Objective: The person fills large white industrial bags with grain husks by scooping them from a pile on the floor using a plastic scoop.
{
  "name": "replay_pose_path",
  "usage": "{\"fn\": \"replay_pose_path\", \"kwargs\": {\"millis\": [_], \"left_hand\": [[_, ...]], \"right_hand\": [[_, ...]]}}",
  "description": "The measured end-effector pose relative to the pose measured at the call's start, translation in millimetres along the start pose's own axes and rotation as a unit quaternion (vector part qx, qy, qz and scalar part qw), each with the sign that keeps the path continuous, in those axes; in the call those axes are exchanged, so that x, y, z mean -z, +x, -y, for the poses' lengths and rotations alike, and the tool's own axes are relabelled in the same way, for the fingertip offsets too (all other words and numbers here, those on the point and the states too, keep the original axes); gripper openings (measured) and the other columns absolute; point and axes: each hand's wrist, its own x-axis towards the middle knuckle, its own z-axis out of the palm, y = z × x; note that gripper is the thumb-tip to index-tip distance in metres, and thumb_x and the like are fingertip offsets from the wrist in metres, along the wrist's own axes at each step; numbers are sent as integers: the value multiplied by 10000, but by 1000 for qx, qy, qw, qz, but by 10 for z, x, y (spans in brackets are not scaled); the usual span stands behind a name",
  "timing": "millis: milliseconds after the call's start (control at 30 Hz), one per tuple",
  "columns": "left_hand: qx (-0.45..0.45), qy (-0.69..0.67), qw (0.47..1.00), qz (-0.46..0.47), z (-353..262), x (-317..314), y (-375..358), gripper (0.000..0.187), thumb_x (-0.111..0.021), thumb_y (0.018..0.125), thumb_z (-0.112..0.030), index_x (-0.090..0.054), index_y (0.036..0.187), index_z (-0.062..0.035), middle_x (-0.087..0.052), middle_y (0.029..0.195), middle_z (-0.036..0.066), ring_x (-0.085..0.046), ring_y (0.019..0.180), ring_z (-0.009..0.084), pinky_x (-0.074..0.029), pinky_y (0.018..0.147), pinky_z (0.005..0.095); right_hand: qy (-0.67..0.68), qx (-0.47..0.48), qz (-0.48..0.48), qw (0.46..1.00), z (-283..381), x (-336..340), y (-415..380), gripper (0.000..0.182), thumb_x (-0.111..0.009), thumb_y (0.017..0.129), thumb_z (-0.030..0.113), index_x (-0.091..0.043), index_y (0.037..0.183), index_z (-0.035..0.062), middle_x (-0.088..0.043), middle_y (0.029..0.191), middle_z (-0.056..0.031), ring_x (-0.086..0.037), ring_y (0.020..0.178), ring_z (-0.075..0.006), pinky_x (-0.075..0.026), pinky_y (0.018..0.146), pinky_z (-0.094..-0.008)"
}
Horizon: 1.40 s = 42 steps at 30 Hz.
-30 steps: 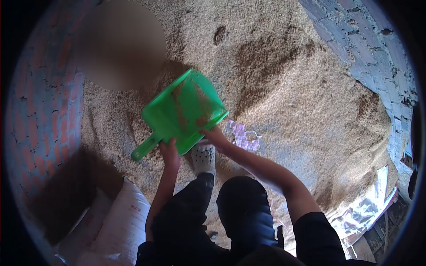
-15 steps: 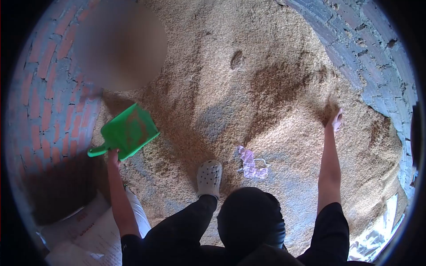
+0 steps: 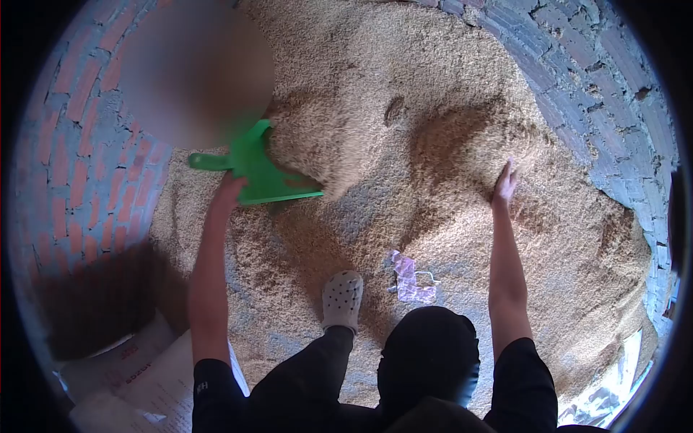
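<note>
Grain (image 3: pixel 433 94) fills most of the view as a wide tan heap, banked against a curved brick wall (image 3: pixel 599 79) on the right and a red brick wall (image 3: pixel 79 166) on the left. The left hand (image 3: pixel 229 191) is closed around a green plastic scoop (image 3: pixel 261 173), whose handle sticks out to the left while its front edge digs into the slope of the heap. The right hand (image 3: pixel 504 184) is open, fingers stretched and laid flat on the grain well to the right of the scoop, beside a darker hollow in the pile. Between the two arms a foot in a pale perforated clog (image 3: pixel 341 297) stands on the grain, and just to its right lies a scrap of purple cloth (image 3: pixel 408 278). A white sack (image 3: pixel 137 375) sits at the lower left, next to the wall.
</note>
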Motion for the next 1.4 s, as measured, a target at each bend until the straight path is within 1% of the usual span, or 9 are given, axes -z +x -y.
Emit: {"fn": "replay_pose_path", "kwargs": {"millis": [167,433,633,833,967,1133,1300,1367,1400], "left_hand": [[-14,41,992,119,50,-1395,230,361,-525,765,-43,-508,1116,39,-567,969,113,-561,866,203,-479,756,354],[-66,70,988,124,86,-2070,168,441,-519,720,5,-442,1154,34,-491,988,89,-491,916,197,-421,824,354],[-46,30,983,177,-285,-2077,-414,459,-537,701,-34,-440,1144,35,-478,979,81,-474,909,199,-410,828,357],[22,81,988,131,149,-1899,-267,239,-540,741,-70,-473,963,-12,-433,859,56,-436,805,179,-393,755,338],[36,139,980,139,-32,-1895,-461,236,-547,768,-89,-473,978,-10,-439,846,60,-449,796,181,-392,758,350],[39,156,977,142,-41,-2032,-631,295,-548,794,-108,-472,1055,7,-484,892,85,-487,842,198,-401,784,373],[15,163,981,108,222,-2268,-750,294,-560,807,-102,-461,1041,46,-528,898,119,-535,825,217,-430,757,395],[44,66,991,105,388,-2327,-777,350,-554,793,-74,-466,1123,5,-510,940,92,-515,884,204,-414,800,348],[46,80,990,105,240,-2348,-890,379,-554,782,-42,-456,1146,6,-518,943,87,-522,888,195,-419,799,332]], "right_hand": [[-27,-31,59,997,234,-604,-509,903,-431,861,610,-237,1370,-109,-270,1422,-283,-245,1341,-368,-198,1100,-377],[136,9,118,984,-557,-1260,-651,655,-570,849,210,-290,1354,-99,-501,1189,-278,-481,1085,-275,-367,961,-334],[-167,126,301,930,966,-1068,-1560,545,-594,832,225,-419,1299,6,-496,1134,-250,-451,1142,-320,-364,1011,-364],[-200,337,44,919,357,106,-1007,532,-603,844,388,-477,1272,97,-490,1275,-108,-441,1190,-255,-313,1055,-432],[-348,131,-175,912,-328,1234,-539,640,-357,886,607,-536,1208,83,-541,1226,-115,-471,1132,-234,-300,1017,-469],[-234,16,-24,972,-393,725,-1221,613,-279,962,467,-211,1435,83,-138,1496,-171,-179,1362,-373,-217,1124,-425],[-15,-122,83,989,-2,-156,-1566,700,-331,945,506,-172,1437,35,-183,1476,-216,-204,1361,-346,-280,1078,-412],[1,-122,142,982,15,-376,-1548,815,-380,925,540,-125,1412,-62,-582,991,-218,-555,616,-141,-498,514,-264],[29,-107,183,977,336,-381,-1701,817,-414,923,515,-129,1401,-83,-553,857,-149,-455,519,-96,-437,434,-251]]}}
